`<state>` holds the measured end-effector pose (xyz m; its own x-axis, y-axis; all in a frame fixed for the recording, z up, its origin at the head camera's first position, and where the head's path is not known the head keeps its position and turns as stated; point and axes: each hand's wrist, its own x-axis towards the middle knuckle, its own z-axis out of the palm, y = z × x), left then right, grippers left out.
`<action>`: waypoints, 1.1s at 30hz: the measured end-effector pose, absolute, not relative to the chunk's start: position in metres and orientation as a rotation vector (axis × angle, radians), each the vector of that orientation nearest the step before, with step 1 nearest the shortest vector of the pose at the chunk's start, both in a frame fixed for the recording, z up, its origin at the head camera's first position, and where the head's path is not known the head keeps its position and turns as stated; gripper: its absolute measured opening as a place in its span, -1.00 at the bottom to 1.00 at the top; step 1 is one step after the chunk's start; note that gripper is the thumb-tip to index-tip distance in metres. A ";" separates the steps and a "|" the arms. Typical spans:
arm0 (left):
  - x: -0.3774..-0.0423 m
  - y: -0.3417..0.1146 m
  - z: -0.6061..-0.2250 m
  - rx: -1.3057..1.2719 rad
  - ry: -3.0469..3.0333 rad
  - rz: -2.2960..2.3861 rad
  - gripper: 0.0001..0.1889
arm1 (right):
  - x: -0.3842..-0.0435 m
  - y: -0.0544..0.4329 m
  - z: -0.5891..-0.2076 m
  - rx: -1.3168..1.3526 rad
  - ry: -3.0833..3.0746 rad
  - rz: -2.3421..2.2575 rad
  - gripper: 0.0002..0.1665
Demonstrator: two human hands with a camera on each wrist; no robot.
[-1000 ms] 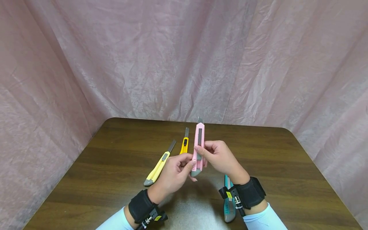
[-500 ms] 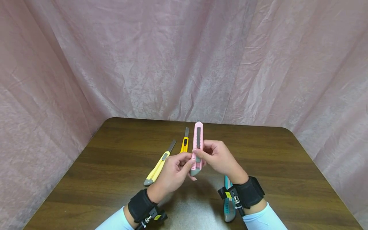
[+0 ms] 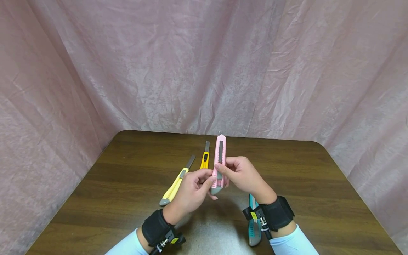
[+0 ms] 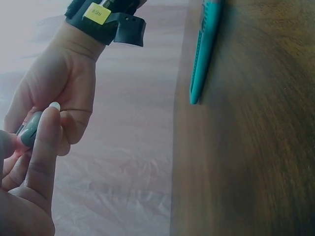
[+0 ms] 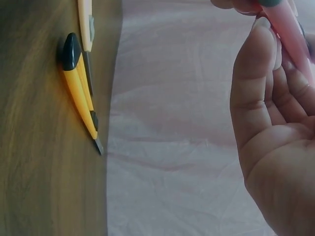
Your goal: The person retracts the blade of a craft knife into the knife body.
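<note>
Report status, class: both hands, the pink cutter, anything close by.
Left hand and right hand both grip pink cutter, raised above table. Two yellow cutters lie beyond left hand; teal cutter under right wrist.

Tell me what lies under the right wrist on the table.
A teal utility knife lies on the wooden table beneath the right wrist strap. Its grey rear end shows nearest the camera; the strap covers its middle, and the blade end is hidden behind the right hand.

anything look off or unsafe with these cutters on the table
Yes: the two yellow cutters lying on the table, the pale one and the darker one, both have their blades pushed out and bare. The pink cutter held in both hands shows almost no blade. The teal cutter lies partly hidden.
</note>
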<state>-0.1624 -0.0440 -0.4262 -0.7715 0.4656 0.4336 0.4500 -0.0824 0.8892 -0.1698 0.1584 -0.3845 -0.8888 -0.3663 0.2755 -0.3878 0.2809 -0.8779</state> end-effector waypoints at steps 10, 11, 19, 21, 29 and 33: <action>-0.161 -0.043 -0.425 1.037 2.129 2.041 -0.78 | -0.170 0.158 -0.387 0.783 -2.480 1.690 -0.82; -0.161 -0.043 -0.425 1.029 2.136 2.037 -0.78 | -0.169 0.158 -0.387 0.787 -2.480 1.693 -0.84; -0.163 -0.043 -0.424 1.039 2.141 2.074 -0.79 | -0.169 0.156 -0.386 0.764 -2.463 1.709 -0.82; -0.163 -0.043 -0.424 1.037 2.140 2.076 -0.79 | -0.169 0.156 -0.386 0.756 -2.473 1.733 -0.79; -0.162 -0.044 -0.423 1.001 2.154 2.058 -0.78 | -0.170 0.156 -0.386 0.778 -2.502 1.723 -0.77; -0.162 -0.045 -0.423 1.000 2.156 2.048 -0.77 | -0.169 0.157 -0.386 0.794 -2.495 1.722 -0.82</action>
